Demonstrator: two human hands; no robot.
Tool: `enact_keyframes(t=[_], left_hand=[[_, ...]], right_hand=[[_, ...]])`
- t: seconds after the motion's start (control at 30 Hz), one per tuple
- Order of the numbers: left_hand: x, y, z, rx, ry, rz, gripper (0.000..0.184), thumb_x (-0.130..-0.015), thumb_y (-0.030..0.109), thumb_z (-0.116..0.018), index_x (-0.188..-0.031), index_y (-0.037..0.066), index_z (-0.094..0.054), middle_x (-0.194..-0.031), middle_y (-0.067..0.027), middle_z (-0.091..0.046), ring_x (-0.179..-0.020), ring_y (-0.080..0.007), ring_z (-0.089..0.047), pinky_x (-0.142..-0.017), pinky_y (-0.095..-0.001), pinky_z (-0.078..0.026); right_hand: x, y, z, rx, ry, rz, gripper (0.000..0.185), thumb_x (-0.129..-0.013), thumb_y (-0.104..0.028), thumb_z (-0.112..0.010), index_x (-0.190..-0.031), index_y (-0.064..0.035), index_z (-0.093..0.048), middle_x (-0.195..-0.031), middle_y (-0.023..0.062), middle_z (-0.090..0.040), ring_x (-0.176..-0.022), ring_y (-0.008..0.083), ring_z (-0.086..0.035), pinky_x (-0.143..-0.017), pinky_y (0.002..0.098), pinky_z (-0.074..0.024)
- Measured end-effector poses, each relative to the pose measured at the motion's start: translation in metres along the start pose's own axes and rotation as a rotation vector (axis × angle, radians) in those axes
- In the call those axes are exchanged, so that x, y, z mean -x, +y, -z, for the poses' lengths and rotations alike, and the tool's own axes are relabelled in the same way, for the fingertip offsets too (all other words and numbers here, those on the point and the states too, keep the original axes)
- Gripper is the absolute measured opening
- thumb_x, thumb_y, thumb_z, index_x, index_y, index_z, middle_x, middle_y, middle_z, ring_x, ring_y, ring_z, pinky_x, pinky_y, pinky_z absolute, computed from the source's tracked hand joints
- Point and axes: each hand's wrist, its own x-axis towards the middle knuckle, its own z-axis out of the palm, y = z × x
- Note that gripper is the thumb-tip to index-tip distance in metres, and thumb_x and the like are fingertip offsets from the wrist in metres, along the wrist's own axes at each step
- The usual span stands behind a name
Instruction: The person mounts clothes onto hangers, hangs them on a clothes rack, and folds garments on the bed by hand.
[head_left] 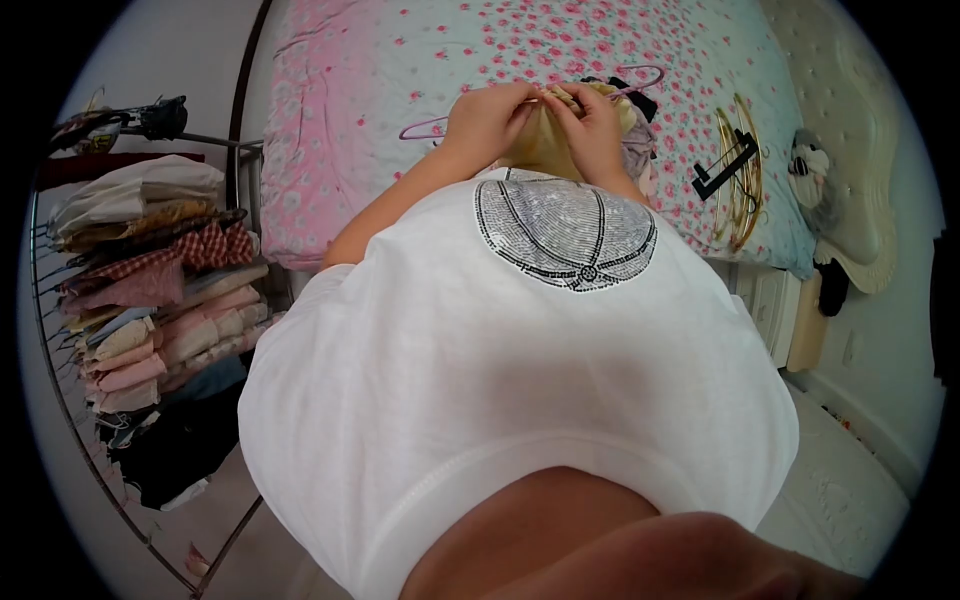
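Note:
Both hands are close together over the bed, at the top centre of the head view. My left hand (492, 122) has its fingers pinched on the edge of a yellow garment (543, 145). Beside it, my right hand (592, 122) pinches the same garment's gathered upper edge. A purple hanger (420, 130) shows to the left of my left hand, and a purple hanger hook (648, 78) shows beyond my right hand. Most of the garment is hidden behind my hands and shirt. Dark and greyish clothes (638, 150) lie just right of my right hand.
Several gold hangers (742, 205) and a black hanger (725, 168) lie on the flowered bed (345, 150) at the right. A tufted headboard (850, 120) stands beyond. At the left is a metal rack (58, 400) with many hanging clothes (200, 255).

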Motion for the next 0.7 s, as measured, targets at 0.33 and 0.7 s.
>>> enact_keyframes(t=[0.33, 0.7], left_hand=[[-0.002, -0.033, 0.016, 0.109, -0.04, 0.221, 0.016, -0.081, 0.021, -0.052, -0.092, 0.01, -0.057, -0.08, -0.0067, -0.062, -0.07, -0.0223, -0.059, -0.061, -0.0318, -0.045], [-0.005, -0.032, 0.024, 0.183, -0.185, 0.133, 0.013, -0.083, 0.013, -0.051, -0.092, 0.004, -0.054, -0.082, -0.0055, -0.058, -0.073, -0.0127, -0.054, -0.067, -0.0241, -0.042]], right_hand=[[-0.001, 0.015, 0.046, -0.299, -0.033, -0.131, 0.02, -0.082, -0.016, -0.057, -0.096, -0.0025, -0.054, -0.086, 0.0016, -0.056, -0.078, 0.0064, -0.049, -0.069, 0.0199, -0.0397], [-0.008, 0.041, 0.072, 0.292, -0.143, 0.132, 0.028, -0.079, -0.027, -0.059, -0.091, -0.0011, -0.056, -0.079, 0.0075, -0.057, -0.074, 0.0199, -0.054, -0.068, 0.0305, -0.0415]])
